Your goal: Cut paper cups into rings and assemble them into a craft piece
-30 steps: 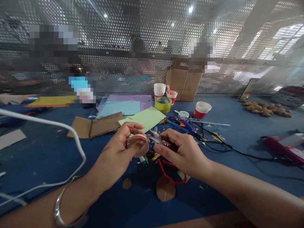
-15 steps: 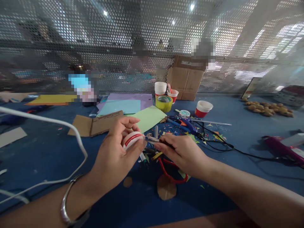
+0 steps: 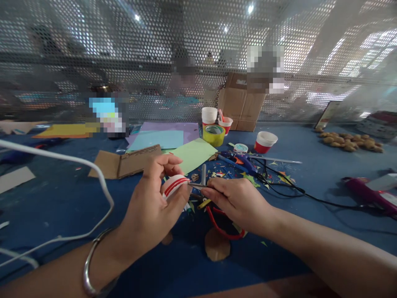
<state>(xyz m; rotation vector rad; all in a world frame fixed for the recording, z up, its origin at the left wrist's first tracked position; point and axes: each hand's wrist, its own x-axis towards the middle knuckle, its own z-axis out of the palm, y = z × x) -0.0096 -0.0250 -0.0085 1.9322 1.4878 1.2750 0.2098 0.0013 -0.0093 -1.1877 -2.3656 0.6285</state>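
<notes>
My left hand (image 3: 155,203) holds a white paper cup (image 3: 174,185) with red stripes, tipped on its side, its rim toward the right. My right hand (image 3: 237,203) grips a small metal tool (image 3: 197,186), whose thin tip touches the cup's edge near my left thumb. The tool's handle is hidden in my fingers, so its kind is hard to tell. Just below my right hand lie red-handled scissors (image 3: 225,232), partly over a round cardboard piece (image 3: 217,248). Paper scraps (image 3: 217,169) are scattered behind the hands.
Behind are green paper (image 3: 197,154), folded cardboard (image 3: 138,162), yellow tape (image 3: 214,135), stacked cups (image 3: 209,115) and another cup (image 3: 266,142). A blue glue gun (image 3: 245,162) trails a black cable to the right. A white cable (image 3: 99,176) curves at left. A purple tool (image 3: 369,194) lies far right.
The cup has tilted slightly in my left hand. The metal tool has turned, its tip now narrow against the cup's edge; before, its jaws looked spread apart.
</notes>
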